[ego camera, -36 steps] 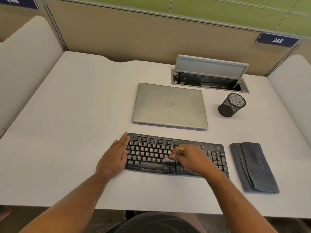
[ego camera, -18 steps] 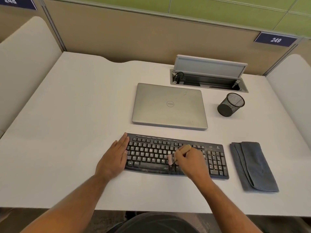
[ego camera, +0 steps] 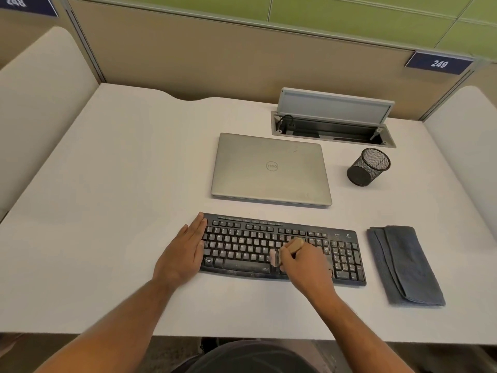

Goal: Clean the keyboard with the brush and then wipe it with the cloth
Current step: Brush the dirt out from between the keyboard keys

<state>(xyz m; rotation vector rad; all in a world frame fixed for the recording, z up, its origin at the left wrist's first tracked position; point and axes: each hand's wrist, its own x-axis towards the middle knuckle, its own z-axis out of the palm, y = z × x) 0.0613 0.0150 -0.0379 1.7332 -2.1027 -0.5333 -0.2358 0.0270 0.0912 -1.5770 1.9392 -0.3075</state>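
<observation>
Black keyboard [ego camera: 282, 249]: it lies on the white desk [ego camera: 107, 211] straight ahead of me, under both my hands, with pale dust showing along the space bar row.
Head view, left hand [ego camera: 185, 251]: I have it laid flat, fingers straight and together, pressed against the keyboard's left end to steady it; it grasps nothing.
Head view, right hand [ego camera: 304, 262]: my fingers are curled round the wooden handle of the brush [ego camera: 285, 251], holding it over the keys right of the middle.
Brush: its pale bristles point down and to my left, touching the lower key rows just beside the space bar's right end.
Cloth [ego camera: 403, 265]: grey, folded, lying on the desk to the right of my right hand, just past the keyboard's right end, untouched.
Beyond my hands: a shut silver laptop [ego camera: 271, 169], a black mesh cup [ego camera: 368, 170] and an open cable hatch [ego camera: 333, 125].
Step in hand: I judge this the brushing stage, mid-keyboard, with the number pad to my right probably yet to be swept.
Next move: short strokes along the rows towards the right, my left hand holding firm, bristles kept in the gaps between keys; only after that do I put the brush down and reach right for the cloth.
</observation>
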